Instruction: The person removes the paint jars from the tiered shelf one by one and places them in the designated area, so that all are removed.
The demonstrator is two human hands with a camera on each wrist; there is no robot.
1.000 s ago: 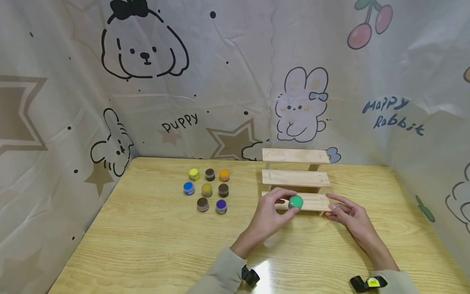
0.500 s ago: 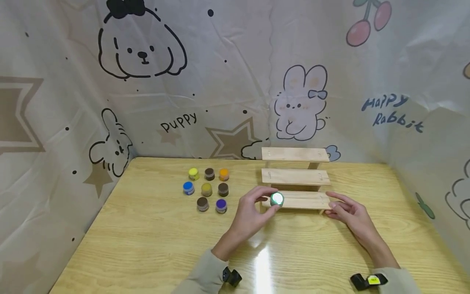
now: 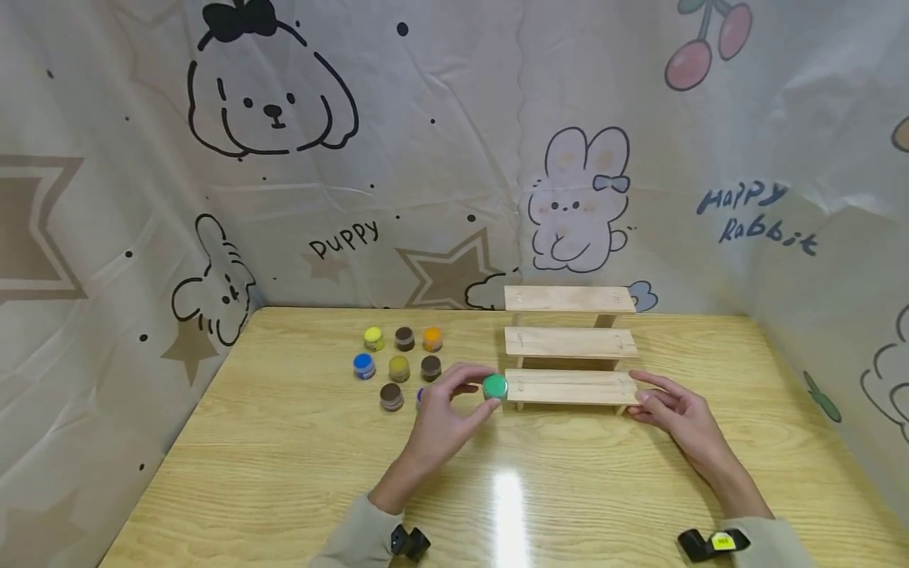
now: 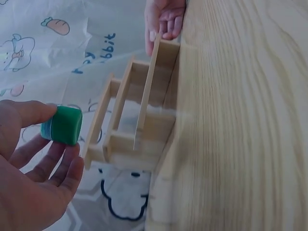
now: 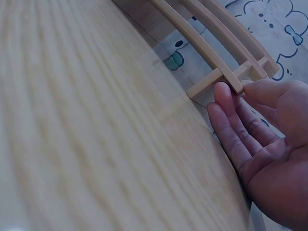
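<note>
My left hand (image 3: 436,422) holds a small round paint pot with a green lid (image 3: 495,386) between thumb and fingertips. In the head view it appears by the left end of the lowest board of a three-step wooden rack (image 3: 571,388). The left wrist view shows the green pot (image 4: 68,126) gripped in mid-air, apart from the rack (image 4: 144,96). At the rack's right end, my right hand (image 3: 678,418) pinches the end of the lowest board. Seen from the right wrist, the thumb is on top and fingers (image 5: 222,94) lie beneath the board.
Left of the rack stand several small pots on the wooden table (image 3: 284,473), among them a yellow one (image 3: 373,339), an orange one (image 3: 432,339) and a blue one (image 3: 364,366). My left hand partly hides a purple pot. A printed cloth (image 3: 440,158) hangs behind the table.
My left hand has moved left with the green-lidded pot, from in front of the lowest board to its left end. The right hand has stayed at the rack's right end.
</note>
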